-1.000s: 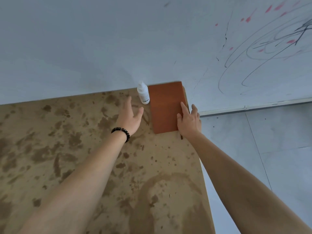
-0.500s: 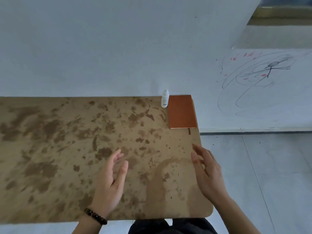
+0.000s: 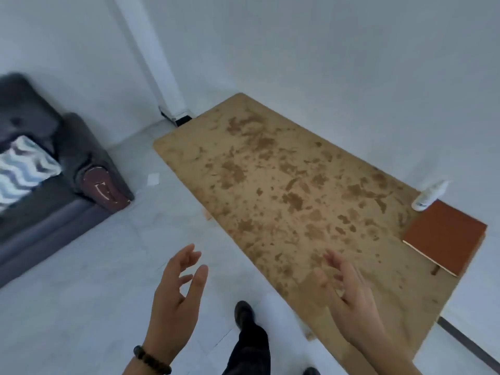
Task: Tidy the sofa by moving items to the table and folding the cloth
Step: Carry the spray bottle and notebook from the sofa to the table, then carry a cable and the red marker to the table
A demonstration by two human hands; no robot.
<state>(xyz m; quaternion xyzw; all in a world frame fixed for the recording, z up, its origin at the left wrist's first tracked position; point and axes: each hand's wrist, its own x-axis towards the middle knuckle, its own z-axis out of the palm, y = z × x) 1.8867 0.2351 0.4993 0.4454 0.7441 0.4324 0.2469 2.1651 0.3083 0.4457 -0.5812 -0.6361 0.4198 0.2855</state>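
Withdrawn from the book (image 3: 443, 236), my right hand (image 3: 349, 293) and left hand (image 3: 176, 296) hang empty, loosely open; the cloth (image 3: 24, 169) on the sofa (image 3: 70, 190) lies leftwards, nearer the left.

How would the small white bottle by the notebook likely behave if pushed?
The white bottle stands upright and slim, so a push near its top would probably tip it. It looks small and plastic, likely light. Standing near the table edge beside the orange notebook, it might roll off.
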